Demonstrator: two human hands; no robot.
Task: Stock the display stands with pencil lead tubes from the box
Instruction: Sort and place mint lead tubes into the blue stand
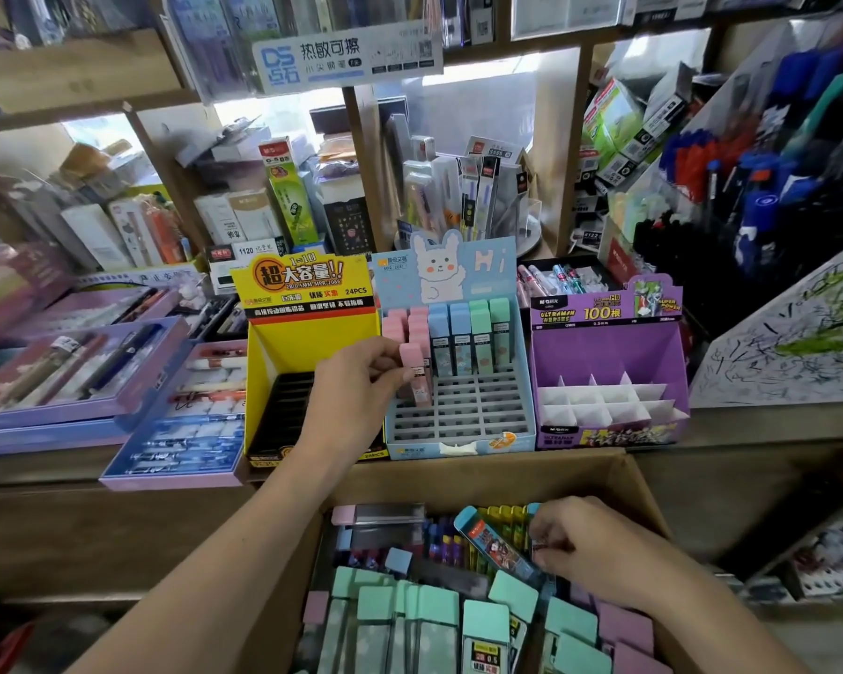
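Note:
My left hand (361, 369) pinches a pink-capped lead tube (415, 377) and holds it upright over the left slots of the blue rabbit display stand (458, 420). That stand has pink, blue and green tubes (463, 338) in its back rows; the front slots hold nothing. Down in the cardboard box (483, 471), my right hand (590, 547) curls its fingers around a small tube among the loose ones, beside a slanted blue tube (495, 544). Several green and pink tubes (434, 625) fill the box's near part.
A yellow stand (307, 342) with a black insert sits left of the blue one. A purple stand (609, 377) with white dividers sits right. Purple pen gift boxes (79, 372) lie at the left. Shelves of stationery rise behind, and pen racks (760, 187) at the right.

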